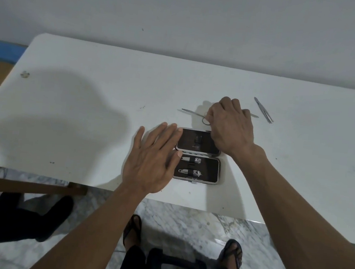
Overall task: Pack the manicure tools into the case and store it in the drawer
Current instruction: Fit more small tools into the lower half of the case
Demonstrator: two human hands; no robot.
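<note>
A small dark manicure case [208, 169] lies open on the white table [86, 114], hinge across its middle. Two nail clippers [191, 159] sit strapped in its near half; the far half looks bare. My left hand [152, 160] hovers flat, fingers spread, over the case's left edge. Just beyond the case, my right hand [230, 126] is closed on small scissors [205, 120], whose finger loop shows below my fingers. A thin metal tool [191, 112] lies left of that hand, partly hidden by it. Tweezers [263, 110] lie farther right.
A wall stands directly behind the table. Below the near edge I see marble floor, my sandalled feet [232, 257], a black stool [180, 266], and another person's dark-clothed leg [32, 217] at the left. A wooden frame [26, 186] runs under the table's left end.
</note>
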